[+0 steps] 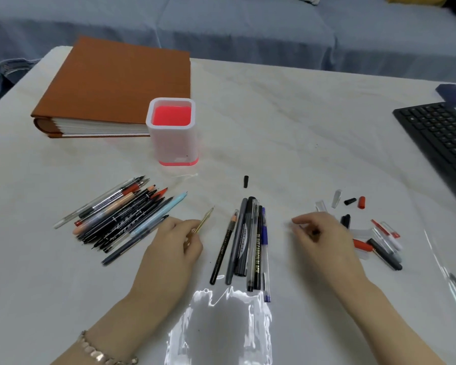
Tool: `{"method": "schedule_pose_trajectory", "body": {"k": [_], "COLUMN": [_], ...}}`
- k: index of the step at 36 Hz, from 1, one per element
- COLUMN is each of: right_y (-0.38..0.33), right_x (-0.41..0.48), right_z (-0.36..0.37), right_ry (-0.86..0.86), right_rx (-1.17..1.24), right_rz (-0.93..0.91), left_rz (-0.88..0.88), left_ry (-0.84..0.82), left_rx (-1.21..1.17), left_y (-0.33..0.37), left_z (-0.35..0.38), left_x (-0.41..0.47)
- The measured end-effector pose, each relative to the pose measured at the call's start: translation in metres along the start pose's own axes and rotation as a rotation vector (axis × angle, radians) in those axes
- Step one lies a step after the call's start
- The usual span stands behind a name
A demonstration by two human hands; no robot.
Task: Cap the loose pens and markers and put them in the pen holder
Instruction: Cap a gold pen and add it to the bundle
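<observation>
Hands (174, 241) over white marble-look table (287, 122); blue-grey sofa (248, 27) behind.

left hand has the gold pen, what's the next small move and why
Probably bring the right hand onto a matching cap in the cap pile: the left hand holds the gold pen with its tip bare, and the pen holder stands empty.

Your pen holder (172, 133) is white with a bright pink inside and base. The bench (300, 122) is white with faint grey marbling. Beside it lie an orange-brown binder (116, 83), a black keyboard (442, 138), a pale blue pen (166, 209) and a red cap (361, 202).
</observation>
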State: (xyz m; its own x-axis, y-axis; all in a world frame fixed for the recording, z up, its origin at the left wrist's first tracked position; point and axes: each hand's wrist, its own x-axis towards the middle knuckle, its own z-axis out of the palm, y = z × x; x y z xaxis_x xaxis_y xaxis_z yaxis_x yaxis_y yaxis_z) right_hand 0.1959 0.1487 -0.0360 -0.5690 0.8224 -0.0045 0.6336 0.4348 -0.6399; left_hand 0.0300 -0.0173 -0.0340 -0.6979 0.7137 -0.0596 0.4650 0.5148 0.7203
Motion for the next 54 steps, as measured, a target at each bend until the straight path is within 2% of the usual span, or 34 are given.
{"method": "schedule_pose_trajectory", "body": {"k": [4,7,11,14,19,25,31,42,46,51,54], "right_y": [0.022,0.025,0.024,0.019,-0.004,-0.024,-0.037,-0.040,-0.043,-0.049,-0.052], "right_x": [0.001,-0.001,-0.003,-0.006,-0.012,-0.020,-0.024,-0.024,-0.026,-0.031,-0.033], "right_z": [-0.010,-0.006,-0.002,-0.003,-0.009,-0.011,-0.015,-0.016,-0.016,-0.007,-0.002], "right_ry": [-0.058,-0.103,-0.070,-0.032,-0.070,-0.125,-0.094,-0.080,-0.135,-0.249,-0.280], "right_rx": [-0.241,-0.304,-0.311,-0.197,0.365,0.756,0.845,0.813,0.747,0.662,0.691], "right_rz": [0.012,0.020,-0.003,-0.022,0.085,0.189,0.184,0.125,0.073,0.020,0.023], "left_rz": [0.019,0.022,-0.017,-0.050,-0.096,-0.067,-0.016,-0.005,0.011,0.110,0.125], "left_ry": [-0.051,-0.079,-0.116,-0.132,-0.129,-0.163,-0.194,-0.223,-0.236,-0.243,-0.221], "left_rx": [-0.049,-0.071,-0.158,-0.231,-0.380,-0.451,-0.392,-0.378,-0.349,-0.281,-0.262], "left_y": [0.006,0.010,0.016,0.020,0.024,0.030,0.029,0.036,0.036,0.040,0.043], "left_z": [0.002,0.003,-0.001,-0.005,-0.006,-0.012,-0.015,-0.020,-0.020,-0.020,-0.020], "left_x": [0.002,0.001,-0.003,-0.005,-0.007,-0.011,-0.014,-0.019,-0.020,-0.023,-0.023]}}
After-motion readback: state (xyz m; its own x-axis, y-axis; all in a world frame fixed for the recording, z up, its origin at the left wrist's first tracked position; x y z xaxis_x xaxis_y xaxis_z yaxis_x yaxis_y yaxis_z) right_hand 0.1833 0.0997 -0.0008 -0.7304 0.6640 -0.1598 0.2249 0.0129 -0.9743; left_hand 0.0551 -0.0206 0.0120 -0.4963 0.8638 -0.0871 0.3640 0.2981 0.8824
